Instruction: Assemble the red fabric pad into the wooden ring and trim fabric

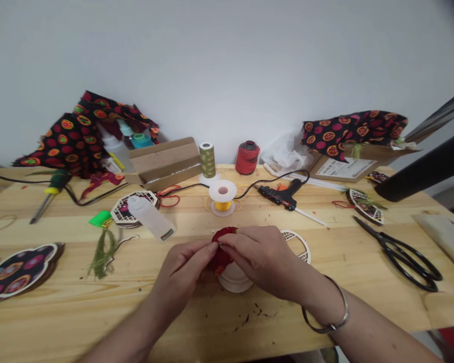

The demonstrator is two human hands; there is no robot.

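Observation:
Both my hands meet at the front middle of the table, pinching a small piece of dark red patterned fabric (224,233). My left hand (185,264) grips its left side between thumb and fingers. From the right, my right hand (267,257) closes on it, fingertips almost touching the left thumb. Something tiny between the fingertips is too small to make out. Below the fabric lies a round white piece (236,282), partly hidden by my right hand. Just beyond that hand, a round white lattice frame (297,242) rests on the table, also partly covered.
A yellow thread spool (223,196), a black glue gun (283,194) and a white squeeze bottle (151,217) lie beyond my hands. Black scissors (401,254) are at right. A screwdriver (49,196) and a green tassel (103,252) are at left. Boxes (170,161) stand behind.

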